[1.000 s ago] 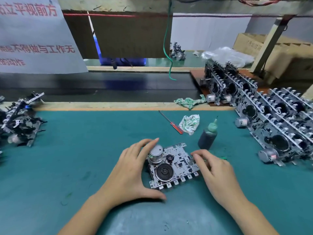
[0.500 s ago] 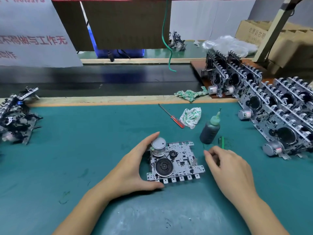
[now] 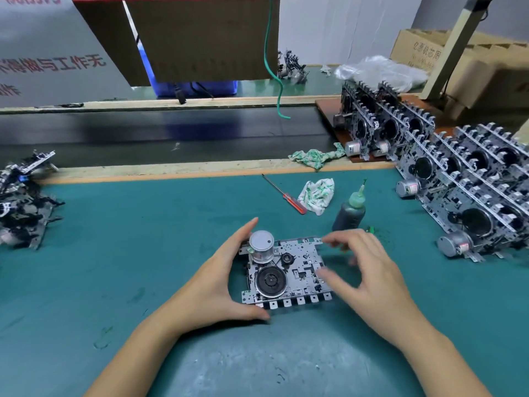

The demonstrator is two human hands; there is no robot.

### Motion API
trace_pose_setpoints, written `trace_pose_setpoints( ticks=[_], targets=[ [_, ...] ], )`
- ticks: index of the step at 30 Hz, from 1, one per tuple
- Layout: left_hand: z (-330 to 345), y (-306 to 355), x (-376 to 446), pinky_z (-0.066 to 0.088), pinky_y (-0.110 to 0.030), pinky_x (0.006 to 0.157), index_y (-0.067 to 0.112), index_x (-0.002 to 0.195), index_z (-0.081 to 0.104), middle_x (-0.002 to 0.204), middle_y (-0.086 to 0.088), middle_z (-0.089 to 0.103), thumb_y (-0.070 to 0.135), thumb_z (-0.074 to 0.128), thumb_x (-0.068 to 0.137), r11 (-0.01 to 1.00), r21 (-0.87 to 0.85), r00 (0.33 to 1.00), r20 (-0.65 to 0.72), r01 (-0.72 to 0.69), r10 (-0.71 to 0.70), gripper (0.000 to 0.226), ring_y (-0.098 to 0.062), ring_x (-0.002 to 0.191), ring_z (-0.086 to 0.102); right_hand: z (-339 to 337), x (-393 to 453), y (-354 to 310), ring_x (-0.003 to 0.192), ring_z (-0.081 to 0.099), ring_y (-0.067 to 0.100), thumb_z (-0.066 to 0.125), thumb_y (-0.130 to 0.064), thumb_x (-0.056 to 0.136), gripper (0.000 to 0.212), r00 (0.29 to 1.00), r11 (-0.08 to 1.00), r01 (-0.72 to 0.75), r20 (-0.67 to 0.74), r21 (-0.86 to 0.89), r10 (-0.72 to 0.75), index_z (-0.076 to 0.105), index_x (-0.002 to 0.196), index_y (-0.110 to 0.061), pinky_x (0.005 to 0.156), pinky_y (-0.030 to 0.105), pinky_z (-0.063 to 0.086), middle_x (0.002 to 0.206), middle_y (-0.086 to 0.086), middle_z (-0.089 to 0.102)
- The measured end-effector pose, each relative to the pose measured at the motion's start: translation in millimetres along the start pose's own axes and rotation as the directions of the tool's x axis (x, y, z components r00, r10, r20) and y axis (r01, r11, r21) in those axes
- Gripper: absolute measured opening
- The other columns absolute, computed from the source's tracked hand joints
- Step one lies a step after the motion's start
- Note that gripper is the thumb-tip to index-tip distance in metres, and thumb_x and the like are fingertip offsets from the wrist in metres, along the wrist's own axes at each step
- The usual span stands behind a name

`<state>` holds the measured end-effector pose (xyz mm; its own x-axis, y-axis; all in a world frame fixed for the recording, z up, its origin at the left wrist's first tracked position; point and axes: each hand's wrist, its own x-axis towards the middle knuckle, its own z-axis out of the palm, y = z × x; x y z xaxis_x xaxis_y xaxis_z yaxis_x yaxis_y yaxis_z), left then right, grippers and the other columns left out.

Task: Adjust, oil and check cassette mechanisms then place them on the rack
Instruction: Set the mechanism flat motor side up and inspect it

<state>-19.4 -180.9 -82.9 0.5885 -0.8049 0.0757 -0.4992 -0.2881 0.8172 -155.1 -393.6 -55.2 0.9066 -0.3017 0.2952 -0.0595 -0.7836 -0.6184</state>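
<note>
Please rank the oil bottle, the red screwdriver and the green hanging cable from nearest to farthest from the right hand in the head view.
From the right hand:
1. Oil bottle, just beyond its fingertips.
2. Red screwdriver, farther back, to the left.
3. Green hanging cable, far behind, over the conveyor.

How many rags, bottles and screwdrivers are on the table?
Rags: 2, one by the wooden edge, one beside the screwdriver
Bottles: 1
Screwdrivers: 1
Total: 4
</note>
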Motion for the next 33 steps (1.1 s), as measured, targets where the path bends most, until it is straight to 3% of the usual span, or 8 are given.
trace_pose_setpoints(
  ticks=[5,8,11,14,21,27,31,33],
  targets=[
    [0,5,2,0.030,-0.012,0.106,0.057,0.142,0.010,0.138,0.035,0.038,0.034,0.082,0.058,1.000,-0.016,0.999,0.041,0.010,-0.009,0.113,0.005,0.130,0.039,-2,17,-5,0.138,-0.012,-0.011,0.068,-0.071,0.061,0.115,0.878,0.969,0.208,0.461,-0.132,-0.126,-0.009,0.142,-0.044,0.107,0.006,-0.010,0.152,-0.027,-0.005],
    [-3,7,1,0.031,-0.017,0.108,0.052,0.145,0.011,0.141,0.030,0.038,0.028,0.080,0.061,0.999,-0.040,0.996,0.084,0.011,-0.007,0.111,0.003,0.132,0.038,1,27,-9,0.141,-0.003,-0.001,0.069,-0.073,0.058,0.126,0.840,0.912,0.294,0.532,-0.285,-0.105,-0.005,0.151,-0.028,0.107,0.007,-0.012,0.157,-0.014,0.003],
    [-4,10,0,0.032,-0.022,0.109,0.052,0.144,0.011,0.143,0.029,0.037,0.029,0.079,0.061,0.999,-0.049,0.996,0.090,0.011,-0.007,0.110,0.003,0.132,0.038,5,33,-19,0.135,0.028,0.014,0.072,-0.071,0.055,0.126,0.825,0.839,0.357,0.560,-0.410,-0.077,0.012,0.150,-0.016,0.109,0.024,0.023,0.148,-0.005,0.031],
    [-4,10,0,0.033,-0.026,0.110,0.050,0.145,0.012,0.145,0.026,0.036,0.027,0.081,0.062,0.998,-0.055,0.996,0.088,0.009,-0.004,0.111,0.002,0.132,0.037,5,36,-26,0.117,0.048,0.017,0.072,-0.070,0.053,0.107,0.827,0.803,0.377,0.559,-0.462,-0.067,0.033,0.137,-0.017,0.087,0.030,0.042,0.126,-0.005,0.047],
    [-5,4,0,0.030,-0.028,0.113,0.051,0.144,0.016,0.146,0.028,0.033,0.038,0.092,0.054,0.998,-0.065,0.997,0.075,0.005,0.000,0.118,0.004,0.135,0.033,3,37,-26,0.119,0.045,0.013,0.071,-0.072,0.053,0.112,0.814,0.824,0.372,0.577,-0.427,-0.068,0.026,0.142,-0.021,0.088,0.029,0.041,0.129,-0.009,0.045],
    [-6,3,-5,0.021,-0.009,0.109,0.063,0.140,-0.001,0.147,0.035,0.019,0.046,0.091,0.047,0.997,-0.062,0.989,0.147,0.043,-0.033,0.132,0.012,0.136,0.020,3,37,-25,0.114,0.047,0.014,0.070,-0.070,0.053,0.106,0.836,0.816,0.382,0.539,-0.435,-0.103,0.030,0.138,-0.022,0.084,0.030,0.042,0.122,-0.008,0.048],
    [-9,13,7,0.027,-0.019,0.111,0.033,0.145,0.016,0.151,0.007,0.034,0.062,0.079,0.045,0.925,-0.365,0.994,0.064,0.102,-0.084,0.122,-0.002,0.133,0.038,2,38,-26,0.103,0.057,0.015,0.071,-0.067,0.053,0.091,0.861,0.845,0.351,0.494,-0.404,-0.121,0.041,0.130,-0.028,0.078,0.029,0.043,0.114,-0.012,0.058],
    [-11,18,11,0.026,-0.036,0.114,0.012,0.140,0.036,0.147,-0.011,0.040,0.082,0.073,0.034,0.754,-0.628,0.980,0.089,0.192,-0.176,0.133,-0.021,0.133,0.042,-2,37,-25,0.108,0.058,0.008,0.081,-0.051,0.057,0.082,0.848,0.994,0.108,0.524,-0.022,-0.081,0.048,0.128,-0.028,0.091,0.026,0.045,0.118,-0.016,0.062]
  ],
)
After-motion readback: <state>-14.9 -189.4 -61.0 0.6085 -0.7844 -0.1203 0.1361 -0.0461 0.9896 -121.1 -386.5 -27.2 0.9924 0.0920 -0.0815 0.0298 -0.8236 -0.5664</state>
